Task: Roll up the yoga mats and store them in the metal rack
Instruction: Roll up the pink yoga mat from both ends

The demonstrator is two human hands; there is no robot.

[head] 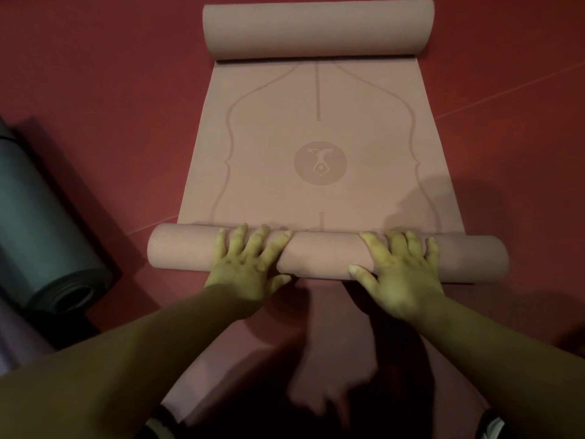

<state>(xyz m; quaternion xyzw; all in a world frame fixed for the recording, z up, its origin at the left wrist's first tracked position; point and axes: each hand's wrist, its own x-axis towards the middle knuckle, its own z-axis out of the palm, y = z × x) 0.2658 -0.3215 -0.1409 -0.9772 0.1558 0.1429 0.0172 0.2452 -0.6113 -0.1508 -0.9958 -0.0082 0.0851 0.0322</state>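
A dusty-pink yoga mat (269, 137) lies on the floor with a round logo printed in its middle. Its near end is wound into a roll (319, 255) that runs across the view. My left hand (250, 264) presses on the left half of this roll, fingers spread and draped over the top. My right hand (399, 274) rests on the right half the same way, thumb out toward the centre. The mat's far end is curled into a second, thicker roll (316, 30). No metal rack is in view.
A rolled dark grey mat (38, 217) lies at the left edge, its open end toward me. A purplish mat (15, 337) shows beside it at the lower left. Red floor (110, 74) surrounds the pink mat. A pink flat strip (221, 359) lies below my arms.
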